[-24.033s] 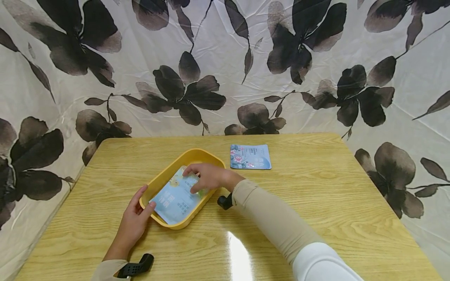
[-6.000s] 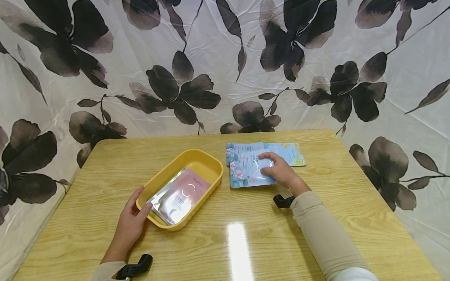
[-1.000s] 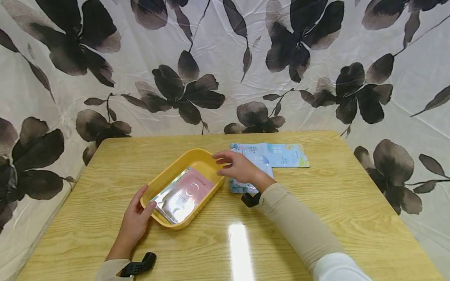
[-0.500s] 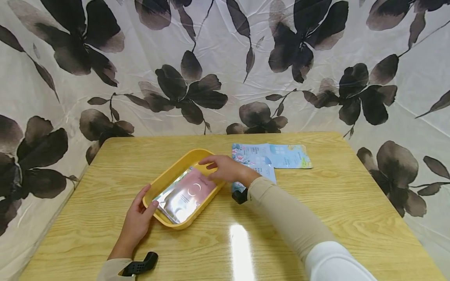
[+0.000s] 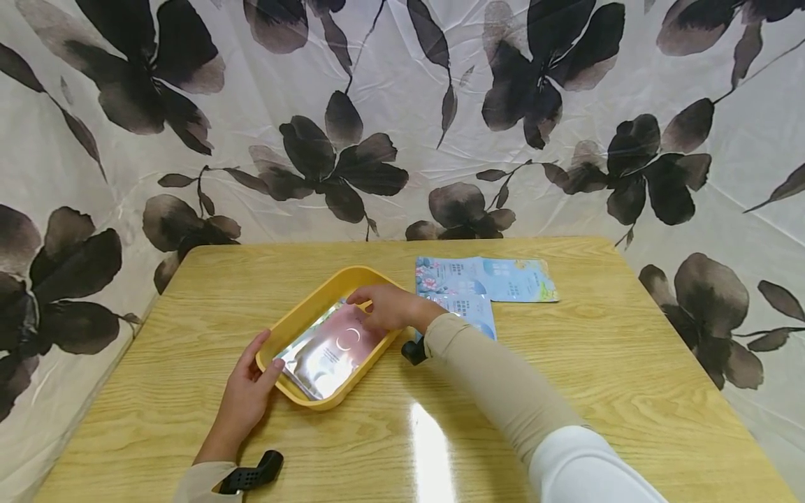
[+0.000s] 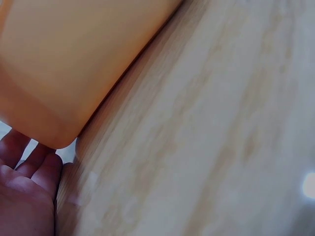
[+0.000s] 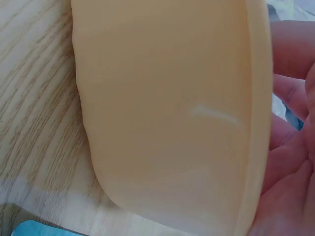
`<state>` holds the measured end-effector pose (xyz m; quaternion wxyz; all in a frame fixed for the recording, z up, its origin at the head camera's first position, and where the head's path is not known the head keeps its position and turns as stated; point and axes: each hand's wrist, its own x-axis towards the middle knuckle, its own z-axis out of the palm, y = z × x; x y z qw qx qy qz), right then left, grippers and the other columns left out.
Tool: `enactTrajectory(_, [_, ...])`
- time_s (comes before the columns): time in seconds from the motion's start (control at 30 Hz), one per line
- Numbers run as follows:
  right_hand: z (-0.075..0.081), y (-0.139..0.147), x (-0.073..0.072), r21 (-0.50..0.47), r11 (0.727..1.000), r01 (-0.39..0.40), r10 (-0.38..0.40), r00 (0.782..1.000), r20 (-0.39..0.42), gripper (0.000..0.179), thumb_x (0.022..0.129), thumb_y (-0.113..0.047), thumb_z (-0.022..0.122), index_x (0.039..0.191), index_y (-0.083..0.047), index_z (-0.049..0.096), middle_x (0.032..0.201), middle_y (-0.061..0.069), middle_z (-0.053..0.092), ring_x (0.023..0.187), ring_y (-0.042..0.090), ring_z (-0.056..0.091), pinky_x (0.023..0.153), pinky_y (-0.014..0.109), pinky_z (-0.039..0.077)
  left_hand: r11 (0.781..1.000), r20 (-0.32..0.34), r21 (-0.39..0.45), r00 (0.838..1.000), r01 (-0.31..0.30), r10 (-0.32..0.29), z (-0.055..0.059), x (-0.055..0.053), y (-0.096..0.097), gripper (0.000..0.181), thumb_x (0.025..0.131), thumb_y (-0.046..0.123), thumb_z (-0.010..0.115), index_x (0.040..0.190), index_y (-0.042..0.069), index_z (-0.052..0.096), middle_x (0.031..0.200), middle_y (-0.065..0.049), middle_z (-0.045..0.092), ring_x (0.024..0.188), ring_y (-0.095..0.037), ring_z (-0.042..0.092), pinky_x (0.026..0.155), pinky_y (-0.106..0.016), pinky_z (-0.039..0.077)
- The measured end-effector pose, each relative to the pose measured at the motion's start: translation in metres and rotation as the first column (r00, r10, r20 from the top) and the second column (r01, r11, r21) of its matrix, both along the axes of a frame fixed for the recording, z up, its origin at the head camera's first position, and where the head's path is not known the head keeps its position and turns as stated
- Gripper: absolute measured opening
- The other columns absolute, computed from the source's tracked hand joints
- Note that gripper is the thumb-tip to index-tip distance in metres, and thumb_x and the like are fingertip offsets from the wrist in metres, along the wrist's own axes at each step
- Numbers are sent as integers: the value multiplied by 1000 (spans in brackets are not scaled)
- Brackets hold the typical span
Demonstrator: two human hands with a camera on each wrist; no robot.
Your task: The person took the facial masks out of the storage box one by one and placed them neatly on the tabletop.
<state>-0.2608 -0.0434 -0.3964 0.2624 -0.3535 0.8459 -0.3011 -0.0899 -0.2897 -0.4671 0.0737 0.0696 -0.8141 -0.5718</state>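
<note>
My left hand [image 5: 245, 384] grips the lower-left corner of a yellow plastic bin [image 5: 295, 314], thumb over the rim and fingers along the outside wall. In the left wrist view, its fingers [image 6: 37, 162] lie against the bin's corner. Inside the bin lies a shiny pink and silver sheet mask packet [image 5: 333, 353], with a patterned edge of something beneath it. My right hand [image 5: 393, 307] reaches over the far-right rim, fingers loosely bent at the packet's upper end. In the right wrist view, the bin's wall hides those fingertips, so their contact is unclear.
Right of the bin, blue sheet mask packets overlap on the wooden table [image 5: 566, 391]: two with flowers, including a front one [image 5: 474, 314] partly behind my right arm, and one with a yellow-green corner [image 5: 518, 279]. Patterned cloth [image 5: 377, 105] hangs behind.
Over the last second my right hand has moved left and down from the bin's rim to the pink packet's upper end. Earlier, blue packets went from the bin to the table. My left hand stays put.
</note>
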Motion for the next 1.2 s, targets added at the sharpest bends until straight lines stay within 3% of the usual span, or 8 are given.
enactTrajectory(0.07, [0,-1,0,17,1000,6,-6,1000,-8,42,101,-16,59,142,-11,55,143,8,54,114,20,57,91,26,49,1000,0,1,1000,0,0,0,0,0,63,105,23,55,159,8,25,156,-26,30,129,-30,42,87,-5,41])
enactTrajectory(0.17, [1,-2,-1,49,998,26,-25,1000,-17,42,100,-15,60,142,-13,56,141,7,55,113,16,55,87,22,48,1000,-2,-2,1000,0,0,0,-1,0,63,105,23,55,159,9,26,155,-26,31,127,-26,44,87,-5,41])
enactTrajectory(0.33, [-1,-4,-1,100,995,28,-22,998,-58,41,100,-16,59,141,-15,57,138,8,58,124,19,52,93,23,46,1000,-7,5,1000,1,-1,-1,-2,0,62,105,22,55,159,8,26,155,-26,31,128,-28,43,87,-6,41])
enactTrajectory(0.53, [-2,-6,-1,141,990,22,-13,998,-65,40,100,-16,59,140,-14,58,133,10,61,119,20,56,89,24,48,1000,-8,4,1000,-1,1,-1,-1,1,62,105,21,55,158,7,26,155,-27,32,128,-29,43,87,-6,41])
enactTrajectory(0.9, [-1,-3,2,84,994,66,-64,998,-25,42,100,-20,62,141,-14,57,136,9,59,122,21,54,90,24,48,1000,0,7,1000,-1,1,1,0,1,62,105,20,54,159,8,25,155,-27,31,131,-35,41,87,-4,40])
enactTrajectory(1.1, [-2,-2,2,41,997,62,-63,998,18,46,97,-16,65,141,-16,57,137,8,58,116,18,56,84,23,50,1000,7,3,1000,3,-3,1,1,0,63,106,20,54,160,8,24,157,-27,28,134,-38,39,87,-3,38])
enactTrajectory(1.2, [-1,-1,1,11,999,40,-40,999,35,49,94,-12,68,142,-16,56,139,10,57,114,18,57,82,23,50,1000,4,8,1000,5,-5,1,1,0,63,106,21,54,159,9,24,156,-27,29,133,-33,41,88,-4,38])
